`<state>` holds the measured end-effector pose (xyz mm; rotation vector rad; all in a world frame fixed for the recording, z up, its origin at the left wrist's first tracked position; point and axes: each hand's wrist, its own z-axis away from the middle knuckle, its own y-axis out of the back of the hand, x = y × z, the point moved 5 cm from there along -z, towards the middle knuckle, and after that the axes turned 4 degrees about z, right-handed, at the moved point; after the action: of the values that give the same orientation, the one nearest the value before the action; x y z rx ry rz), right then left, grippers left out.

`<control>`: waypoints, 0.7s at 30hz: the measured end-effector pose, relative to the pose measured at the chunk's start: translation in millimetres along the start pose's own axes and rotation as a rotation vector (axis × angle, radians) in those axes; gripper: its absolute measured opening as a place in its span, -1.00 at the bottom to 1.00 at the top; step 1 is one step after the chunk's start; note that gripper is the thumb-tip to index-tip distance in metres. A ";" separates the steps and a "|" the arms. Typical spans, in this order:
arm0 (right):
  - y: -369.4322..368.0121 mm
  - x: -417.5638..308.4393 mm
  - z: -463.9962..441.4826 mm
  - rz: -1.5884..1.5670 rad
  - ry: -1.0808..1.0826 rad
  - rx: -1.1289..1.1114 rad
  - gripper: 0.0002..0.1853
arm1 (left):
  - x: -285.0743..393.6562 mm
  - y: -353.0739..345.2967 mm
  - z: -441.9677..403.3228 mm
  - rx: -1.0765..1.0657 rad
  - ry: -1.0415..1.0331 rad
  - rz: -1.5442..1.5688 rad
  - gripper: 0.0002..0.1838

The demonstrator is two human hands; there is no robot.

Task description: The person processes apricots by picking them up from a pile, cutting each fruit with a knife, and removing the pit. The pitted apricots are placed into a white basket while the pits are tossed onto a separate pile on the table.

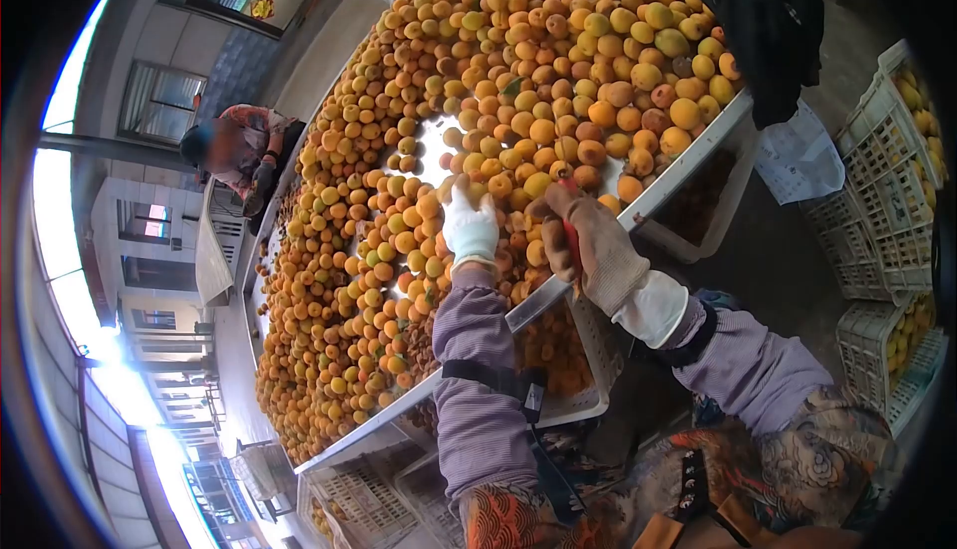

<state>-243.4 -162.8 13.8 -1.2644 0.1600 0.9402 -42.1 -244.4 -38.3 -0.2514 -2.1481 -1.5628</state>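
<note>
Orange-yellow apricots (379, 240) lie heaped over a long table with a pale metal edge (688, 155). My left hand (471, 225), in a white glove, reaches among the fruit near a bare white patch of tabletop, its fingers bent against apricots; whether it grips one is unclear. Close to the table's edge, my right hand (588, 245), in a tan and white glove, is closed around a small red-handled tool (571, 235). The tool's working end is hard to make out beside the apricots.
Crates of fruit (882, 185) are stacked at the right. Below the table edge stand white crates (588, 405). Dark cloth (773, 31) hangs over the far corner, near a white bag (800, 157). Another person (244, 145) is at the table's opposite side.
</note>
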 end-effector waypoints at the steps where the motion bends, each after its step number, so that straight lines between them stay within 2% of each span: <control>1: -1.4 0.2 0.5 0.019 -0.009 -0.003 -0.65 | -1.1 0.6 -1.2 -0.017 -0.030 0.074 -0.52; 3: -1.0 4.1 -1.9 0.022 -0.026 -0.012 -0.64 | -5.7 0.6 -2.1 -0.026 -0.026 0.128 -0.54; 5: -3.6 5.9 0.0 0.116 -0.049 -0.038 -0.64 | -18.1 -3.5 0.3 0.041 -0.068 0.406 -0.57; 6: -4.6 5.6 1.0 0.110 -0.052 -0.039 -0.64 | -15.2 0.8 4.8 0.050 -0.054 0.720 -0.55; 8: -11.2 5.4 3.6 0.355 -0.054 -0.124 -0.62 | -3.8 24.6 23.1 -0.025 0.150 1.025 -0.58; 12: -19.3 18.1 13.9 0.395 -0.076 -0.207 -0.57 | -21.7 50.8 53.7 -0.171 0.319 1.608 -0.62; 13: -19.8 24.9 14.0 0.395 -0.086 -0.225 -0.57 | -28.8 59.6 64.6 -0.150 0.321 1.600 -0.62; 15: -23.3 40.1 12.2 0.402 -0.098 -0.275 -0.58 | -33.9 70.4 90.8 -0.151 0.380 1.814 -0.61; 16: -27.8 39.8 17.0 0.498 -0.179 -0.271 -0.59 | -30.3 76.5 101.7 -0.170 0.394 1.899 -0.60; 19: -29.2 70.4 12.1 0.359 -0.083 -0.400 -0.59 | -17.1 93.5 134.3 -0.114 0.424 1.847 -0.54; 21: -28.9 79.4 13.3 0.405 -0.095 -0.385 -0.59 | -18.3 100.4 149.2 -0.081 0.415 1.875 -0.53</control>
<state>-178.8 -110.7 -6.5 -1.5693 0.1690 1.4267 -24.0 -69.2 2.2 -1.2921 -0.6925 -0.4015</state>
